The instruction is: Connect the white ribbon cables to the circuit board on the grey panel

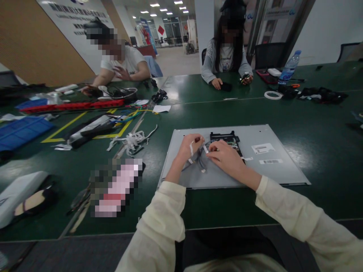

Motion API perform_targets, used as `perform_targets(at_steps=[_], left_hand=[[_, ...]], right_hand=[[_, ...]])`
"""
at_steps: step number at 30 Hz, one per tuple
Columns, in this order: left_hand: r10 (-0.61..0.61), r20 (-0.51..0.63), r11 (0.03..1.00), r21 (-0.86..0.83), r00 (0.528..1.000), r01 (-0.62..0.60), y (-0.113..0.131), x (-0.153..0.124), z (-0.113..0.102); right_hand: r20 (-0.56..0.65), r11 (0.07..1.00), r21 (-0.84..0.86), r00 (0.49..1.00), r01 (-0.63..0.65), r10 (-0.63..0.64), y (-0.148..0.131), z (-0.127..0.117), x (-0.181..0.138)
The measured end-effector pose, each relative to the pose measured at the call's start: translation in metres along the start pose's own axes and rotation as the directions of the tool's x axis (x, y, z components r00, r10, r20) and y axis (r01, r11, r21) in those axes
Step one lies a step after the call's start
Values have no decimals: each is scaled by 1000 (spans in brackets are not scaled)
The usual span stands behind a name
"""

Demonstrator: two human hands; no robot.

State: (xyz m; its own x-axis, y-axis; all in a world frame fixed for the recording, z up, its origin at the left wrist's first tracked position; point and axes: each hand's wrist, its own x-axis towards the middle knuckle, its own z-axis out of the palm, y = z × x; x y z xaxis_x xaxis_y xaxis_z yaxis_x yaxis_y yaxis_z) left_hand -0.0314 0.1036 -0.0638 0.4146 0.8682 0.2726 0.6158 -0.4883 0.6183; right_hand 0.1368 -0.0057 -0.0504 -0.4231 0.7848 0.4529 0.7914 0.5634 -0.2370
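A flat grey metal panel point(272, 166) with paper labels lies on the green table in front of me. Near its far edge sits a black bracket with a circuit board point(231, 141), partly behind my right hand. My left hand point(190, 146) is over the panel's left part with its fingertips pinched; what is between them is too small to make out. A white strip of tape hangs against that hand. My right hand point(228, 158) pinches a short white strip point(206, 149) at the grey cables point(201, 163). Those cables lie bundled on the panel below both hands.
Left of the panel are a heap of white strips point(134, 141), a blurred pink phone-like object point(120, 187) and a blue tray point(21, 132). A tape roll point(273, 95) and a water bottle point(289, 68) stand at the far right. Two people sit across the table.
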Motion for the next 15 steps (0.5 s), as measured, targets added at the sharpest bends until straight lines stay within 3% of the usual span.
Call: perform_targets(at_steps=[4,9,15], left_hand=[[8,-25,1000,16,1000,-8,-4,0,2],[31,12,998,55,999,-32,-1,2,5],[89,63,988,123,994,-96,-7,1,5]], right_hand=[[51,993,-37,992,115,-113,-1,10,3],[91,989,-79,989,122,-115,2,19,3],[96,988,-81,988,131,-123,-4,10,-3]])
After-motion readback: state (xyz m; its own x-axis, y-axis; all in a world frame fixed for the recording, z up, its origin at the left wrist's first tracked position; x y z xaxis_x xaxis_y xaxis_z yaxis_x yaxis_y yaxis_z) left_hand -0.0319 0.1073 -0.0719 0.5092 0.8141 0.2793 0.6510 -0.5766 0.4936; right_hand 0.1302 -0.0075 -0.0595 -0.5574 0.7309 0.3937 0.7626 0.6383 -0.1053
